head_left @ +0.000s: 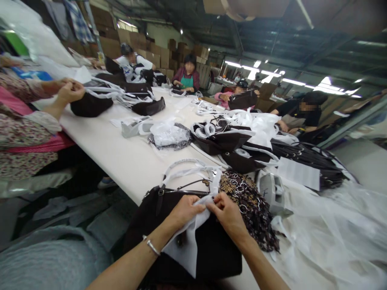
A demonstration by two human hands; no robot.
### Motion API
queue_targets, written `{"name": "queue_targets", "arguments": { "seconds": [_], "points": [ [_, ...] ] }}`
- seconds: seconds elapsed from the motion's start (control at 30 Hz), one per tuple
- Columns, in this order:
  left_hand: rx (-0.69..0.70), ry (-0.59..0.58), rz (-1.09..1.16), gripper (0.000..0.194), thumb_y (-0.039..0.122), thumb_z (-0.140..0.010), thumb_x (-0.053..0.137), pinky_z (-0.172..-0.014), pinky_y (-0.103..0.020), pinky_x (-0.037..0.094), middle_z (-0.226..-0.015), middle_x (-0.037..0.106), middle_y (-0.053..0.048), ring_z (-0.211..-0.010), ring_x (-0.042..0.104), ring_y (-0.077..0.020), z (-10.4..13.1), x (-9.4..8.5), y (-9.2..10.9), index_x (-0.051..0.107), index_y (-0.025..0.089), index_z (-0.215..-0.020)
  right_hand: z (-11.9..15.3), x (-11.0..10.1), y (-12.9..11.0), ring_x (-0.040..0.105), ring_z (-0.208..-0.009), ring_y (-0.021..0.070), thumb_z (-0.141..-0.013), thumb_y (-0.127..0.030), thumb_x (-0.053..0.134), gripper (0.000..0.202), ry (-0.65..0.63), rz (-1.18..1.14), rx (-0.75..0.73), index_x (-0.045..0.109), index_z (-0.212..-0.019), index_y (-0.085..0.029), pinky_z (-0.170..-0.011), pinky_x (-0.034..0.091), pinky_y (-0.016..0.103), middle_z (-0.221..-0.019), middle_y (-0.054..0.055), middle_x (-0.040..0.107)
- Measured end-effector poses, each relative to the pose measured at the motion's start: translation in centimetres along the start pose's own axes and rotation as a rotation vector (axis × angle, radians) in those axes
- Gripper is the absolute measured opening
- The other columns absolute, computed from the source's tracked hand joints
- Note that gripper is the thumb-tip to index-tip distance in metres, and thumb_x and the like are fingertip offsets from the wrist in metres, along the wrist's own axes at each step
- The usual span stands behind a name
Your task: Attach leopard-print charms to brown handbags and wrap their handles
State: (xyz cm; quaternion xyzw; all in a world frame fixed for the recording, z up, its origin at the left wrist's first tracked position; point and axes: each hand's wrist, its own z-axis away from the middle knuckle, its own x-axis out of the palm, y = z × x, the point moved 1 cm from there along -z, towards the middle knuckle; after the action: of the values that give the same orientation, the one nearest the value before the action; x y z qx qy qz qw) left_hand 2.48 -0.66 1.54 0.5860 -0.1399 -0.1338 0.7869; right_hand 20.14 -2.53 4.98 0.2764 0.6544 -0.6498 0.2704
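A dark brown handbag (217, 249) stands in front of me against the table's near edge, its handles (181, 165) wrapped in white material. My left hand (187, 211) is closed on a strip of thin white wrapping sheet (189, 245) that hangs down over the bag's front. Close beside it, my right hand (225, 213) pinches the same sheet near the base of a handle. A silver zip runs along the top of the bag, partly covered by the sheet and my hands.
To the right lies a heap of charms with metal rings (242, 193). Beyond it are more dark bags (223, 141), a clear plastic packet (171, 135) and loose white sheets (335, 221). A co-worker's hands (71, 90) are at the left; several people sit around the table (109, 149).
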Motion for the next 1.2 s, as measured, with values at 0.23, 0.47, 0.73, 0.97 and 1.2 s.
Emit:
{"name": "queue_targets", "arguments": {
  "seconds": [0.23,0.47,0.73,0.97,1.2],
  "points": [
    [0.154,0.081,-0.156,0.017,0.029,-0.072,0.064,-0.062,-0.024,0.039,-0.074,0.067,-0.001,-0.068,0.056,-0.0156,0.7,0.1,1.0,0.068,0.014,-0.079,0.3,-2.1,-2.0,0.062,-0.109,0.0263,-0.087,-0.027,0.064,0.028,0.019,0.281,-0.581,0.064,-0.114,-0.026,-0.094,0.046,0.041,-0.114,0.009,0.069],
    [0.251,0.124,-0.49,0.02,0.03,-0.079,0.058,-0.07,-0.026,0.041,-0.083,0.073,-0.004,-0.077,0.063,-0.0207,1.5,0.5,2.0,0.072,0.016,-0.085,-3.3,-1.2,-3.1,0.065,-0.096,0.0241,-0.077,-0.028,0.076,0.022,-0.302,0.594,-0.8,0.072,-0.097,-0.018,-0.108,0.032,0.045,-0.093,0.008,0.073],
    [0.088,-0.059,-0.519,0.033,0.036,-0.073,0.063,-0.07,-0.026,0.041,-0.092,0.068,-0.005,-0.084,0.059,-0.0213,3.4,-2.3,3.0,0.066,0.015,-0.098,-6.7,-1.8,-3.3,0.058,-0.069,0.0186,-0.055,-0.039,0.086,0.019,-0.47,0.399,-0.579,0.076,-0.066,-0.026,-0.081,0.041,0.029,-0.057,-0.002,0.065],
    [-0.142,-0.106,-0.231,0.022,0.031,-0.074,0.061,-0.053,-0.022,0.031,-0.067,0.055,0.004,-0.056,0.043,-0.0107,6.1,-4.9,1.2,0.062,0.014,-0.088,-4.3,-1.9,-4.2,0.061,-0.104,0.0252,-0.065,-0.032,0.084,0.047,-0.4,0.442,-0.761,0.072,-0.11,-0.024,-0.102,0.036,0.042,-0.104,0.006,0.072],
    [-0.159,-0.21,0.057,0.035,0.035,-0.07,0.071,-0.056,-0.022,0.032,-0.072,0.061,0.001,-0.057,0.044,-0.0097,5.6,-5.0,0.4,0.066,0.011,-0.095,0.0,-1.1,-5.2,0.039,-0.136,0.0233,-0.083,-0.022,0.069,0.023,-0.437,0.428,-1.08,0.07,-0.105,-0.029,-0.119,0.017,0.047,-0.138,0.002,0.057]
  ]
}}
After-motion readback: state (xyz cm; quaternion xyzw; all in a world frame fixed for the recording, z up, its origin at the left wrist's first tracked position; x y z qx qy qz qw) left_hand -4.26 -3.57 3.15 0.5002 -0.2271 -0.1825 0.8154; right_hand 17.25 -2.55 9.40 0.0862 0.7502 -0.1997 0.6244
